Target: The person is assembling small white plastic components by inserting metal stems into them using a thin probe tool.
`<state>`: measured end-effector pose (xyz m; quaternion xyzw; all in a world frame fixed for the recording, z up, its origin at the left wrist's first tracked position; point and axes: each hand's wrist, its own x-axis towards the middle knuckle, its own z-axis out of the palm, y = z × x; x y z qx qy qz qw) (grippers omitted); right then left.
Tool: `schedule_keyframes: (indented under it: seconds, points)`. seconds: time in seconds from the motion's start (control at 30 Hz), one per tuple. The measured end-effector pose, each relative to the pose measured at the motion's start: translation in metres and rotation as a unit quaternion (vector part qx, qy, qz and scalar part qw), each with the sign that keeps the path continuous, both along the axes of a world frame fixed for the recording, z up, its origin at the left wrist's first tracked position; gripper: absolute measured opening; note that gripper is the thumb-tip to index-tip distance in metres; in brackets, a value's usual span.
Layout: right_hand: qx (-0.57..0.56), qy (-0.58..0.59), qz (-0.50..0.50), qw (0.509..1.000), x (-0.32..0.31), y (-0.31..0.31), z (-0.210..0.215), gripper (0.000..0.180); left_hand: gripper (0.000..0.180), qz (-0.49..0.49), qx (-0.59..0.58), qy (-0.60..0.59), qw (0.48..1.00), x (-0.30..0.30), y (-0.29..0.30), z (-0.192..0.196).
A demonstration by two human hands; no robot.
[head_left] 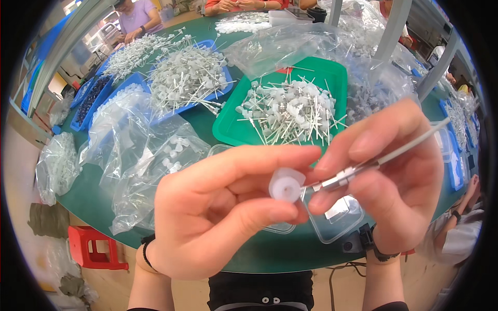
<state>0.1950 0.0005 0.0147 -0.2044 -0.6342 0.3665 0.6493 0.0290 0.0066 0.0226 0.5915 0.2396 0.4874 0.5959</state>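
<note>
A green tray (228, 124) sits on the desk (249, 255); nearer the wearer, the right hand (397, 179) has its grip closed on a slim metal rod (340, 179), the left (205, 210) pinching a white cap (286, 187) beside its tip. The step seems to be joining or trimming, calling next for steady alignment.

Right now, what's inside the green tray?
The green tray holds a heap of white-headed rods; anything under it is covered, and the right hand hides a near corner.
</note>
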Motion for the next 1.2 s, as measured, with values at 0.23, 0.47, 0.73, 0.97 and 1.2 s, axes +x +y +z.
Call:
schedule_keyframes:
  seconds: [0.23, 0.47, 0.73, 0.97, 1.2]
  points:
    - [0.054, 0.029, 0.031, 0.998, -0.003, 0.006, -0.006, 0.018, 0.043, 0.016, 0.024, -0.019, 0.999, 0.001, -0.006, -0.001]
    - [-0.036, 0.027, -0.012, 0.999, 0.001, -0.002, -0.006, 0.022, 0.039, 0.046, 0.061, 0.006, 0.997, 0.002, -0.003, -0.005]
    - [0.021, -0.045, -0.093, 0.994, -0.002, -0.01, 0.0, 0.022, 0.039, 0.061, 0.148, 0.041, 0.986, -0.002, 0.0, -0.008]
    - [0.048, -0.055, -0.106, 0.992, -0.005, -0.007, -0.004, 0.022, 0.037, 0.086, 0.243, 0.099, 0.961, -0.007, 0.005, -0.013]
    - [0.047, -0.135, -0.104, 0.984, 0.0, -0.011, 0.008, 0.019, 0.038, 0.08, 0.157, 0.041, 0.984, -0.002, -0.001, -0.011]
